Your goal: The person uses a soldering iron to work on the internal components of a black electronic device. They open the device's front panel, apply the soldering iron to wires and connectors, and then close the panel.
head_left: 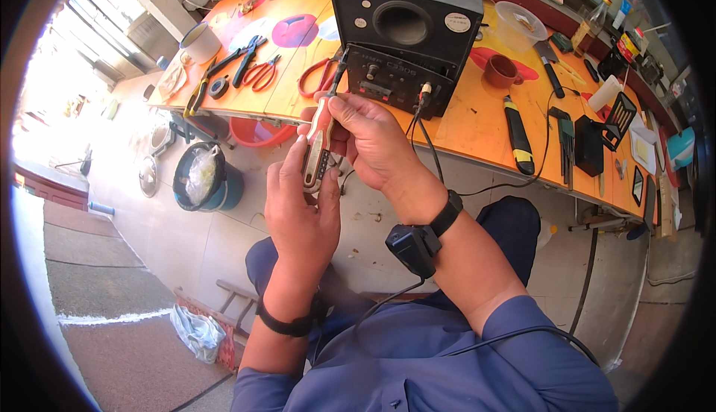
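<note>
Both of my hands hold a screwdriver (pixel 321 132) with a red and cream handle, raised in front of the table edge. Its dark shaft points up and away, overlapping the front of a black speaker box (pixel 406 32); whether the tip touches the box I cannot tell. My right hand (pixel 373 140) pinches the handle's upper part between thumb and fingers. Lower down, my left hand (pixel 302 203) has its fingers and thumb around the handle's end, where a row of small dark slots shows. Cables are plugged into the lower front of the box.
Red-handled snips (pixel 261 74), wire strippers (pixel 248 58) and a tape roll (pixel 218 87) lie left on the orange table (pixel 462 140). To the right are a brown mug (pixel 502 73), a yellow-black utility knife (pixel 517 134) and a hex key set (pixel 565 147). A bucket (pixel 227 188) stands below.
</note>
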Available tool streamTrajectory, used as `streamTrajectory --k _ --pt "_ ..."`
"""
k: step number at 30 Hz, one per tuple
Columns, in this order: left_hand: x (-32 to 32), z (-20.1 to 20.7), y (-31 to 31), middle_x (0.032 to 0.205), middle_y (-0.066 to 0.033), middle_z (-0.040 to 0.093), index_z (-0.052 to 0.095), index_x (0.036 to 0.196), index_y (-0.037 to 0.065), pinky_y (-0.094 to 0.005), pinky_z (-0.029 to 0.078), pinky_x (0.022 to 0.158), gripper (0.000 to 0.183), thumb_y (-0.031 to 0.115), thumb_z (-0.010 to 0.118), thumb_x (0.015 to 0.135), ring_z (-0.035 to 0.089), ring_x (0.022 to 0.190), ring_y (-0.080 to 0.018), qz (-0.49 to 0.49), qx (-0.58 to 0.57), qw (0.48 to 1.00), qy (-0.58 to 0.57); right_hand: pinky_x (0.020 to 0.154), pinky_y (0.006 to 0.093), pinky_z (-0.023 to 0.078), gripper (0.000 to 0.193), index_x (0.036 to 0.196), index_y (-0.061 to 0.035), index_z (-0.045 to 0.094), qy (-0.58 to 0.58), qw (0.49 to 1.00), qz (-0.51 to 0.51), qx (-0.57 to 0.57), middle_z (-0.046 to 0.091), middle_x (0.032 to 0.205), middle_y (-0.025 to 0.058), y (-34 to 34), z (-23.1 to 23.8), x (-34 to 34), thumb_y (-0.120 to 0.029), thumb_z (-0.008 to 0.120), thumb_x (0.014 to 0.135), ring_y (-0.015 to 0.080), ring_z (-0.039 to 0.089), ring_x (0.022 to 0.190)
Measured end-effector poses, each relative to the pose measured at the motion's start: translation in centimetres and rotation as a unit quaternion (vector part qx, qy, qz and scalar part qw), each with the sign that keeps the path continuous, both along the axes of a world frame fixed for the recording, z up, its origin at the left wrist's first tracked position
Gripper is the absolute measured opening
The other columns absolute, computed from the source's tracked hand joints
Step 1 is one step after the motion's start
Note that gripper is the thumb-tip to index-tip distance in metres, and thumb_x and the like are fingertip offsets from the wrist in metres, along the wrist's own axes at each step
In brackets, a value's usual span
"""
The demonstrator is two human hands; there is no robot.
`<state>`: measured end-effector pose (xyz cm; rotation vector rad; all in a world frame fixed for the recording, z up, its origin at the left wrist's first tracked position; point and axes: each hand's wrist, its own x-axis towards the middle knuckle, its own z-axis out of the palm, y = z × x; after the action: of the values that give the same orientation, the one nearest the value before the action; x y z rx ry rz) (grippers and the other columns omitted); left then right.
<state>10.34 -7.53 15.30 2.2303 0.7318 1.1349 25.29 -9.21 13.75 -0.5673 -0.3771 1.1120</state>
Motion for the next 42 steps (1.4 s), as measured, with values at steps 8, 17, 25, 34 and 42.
streamTrajectory --k 8,17,25,34,42 --pt "0.0 0.2 -0.1 0.098 -0.0088 0.066 0.05 0.14 0.0 -0.0248 0.047 0.058 0.046 0.016 0.065 0.1 0.062 0.069 -0.0125 -0.003 -0.034 0.999 0.03 0.091 0.038 0.059 0.03 0.124 -0.0011 0.061 -0.003 1.0 0.008 0.001 0.07 0.116 0.0166 -0.1 0.1 0.0 -0.024 0.059 0.104 0.0264 0.072 0.104" --pt "-0.3 0.0 0.2 0.101 -0.0103 0.065 0.051 0.136 -0.003 -0.0284 0.051 0.061 0.049 0.016 0.07 0.096 0.066 0.077 -0.0176 -0.003 -0.112 0.994 0.003 0.091 0.0385 0.06 0.031 0.125 -0.0004 0.059 0.007 1.0 0.012 0.009 0.07 0.114 0.0151 -0.2 0.2 0.1 -0.023 0.058 0.105 0.0254 0.072 0.102" --pt "-0.1 -0.3 0.1 0.1 -0.0056 0.065 0.049 0.139 -0.002 -0.022 0.051 0.064 0.043 0.014 0.062 0.102 0.063 0.076 -0.0081 -0.06 -0.319 0.944 -0.06 0.091 0.0376 0.058 0.029 0.121 -0.0015 0.061 -0.025 0.999 0.026 -0.008 0.07 0.115 0.0136 -0.2 -0.3 0.5 -0.026 0.058 0.105 0.0251 0.071 0.104" --pt "-3.8 -2.0 0.5 0.098 -0.0092 0.065 0.049 0.14 -0.002 -0.0202 0.047 0.06 0.04 0.017 0.053 0.105 0.061 0.074 -0.0098 -0.091 -0.367 0.916 -0.134 0.072 0.0255 0.056 0.026 0.117 -0.0026 0.067 -0.325 0.939 0.048 -0.105 0.073 0.1 0.0074 -9.6 1.2 2.6 -0.022 0.064 0.101 0.0129 0.072 0.089" --pt "-7.8 -4.3 1.2 0.095 -0.0093 0.065 0.051 0.139 -0.001 -0.0201 0.045 0.058 0.043 0.024 0.055 0.104 0.061 0.07 -0.0103 -0.055 -0.422 0.893 -0.148 0.072 0.0374 0.055 0.02 0.102 -0.0046 0.071 -0.666 0.598 -0.149 -0.42 0.075 0.09 0.0109 -15.0 0.3 15.6 -0.019 0.07 0.09 0.0244 0.072 0.084"
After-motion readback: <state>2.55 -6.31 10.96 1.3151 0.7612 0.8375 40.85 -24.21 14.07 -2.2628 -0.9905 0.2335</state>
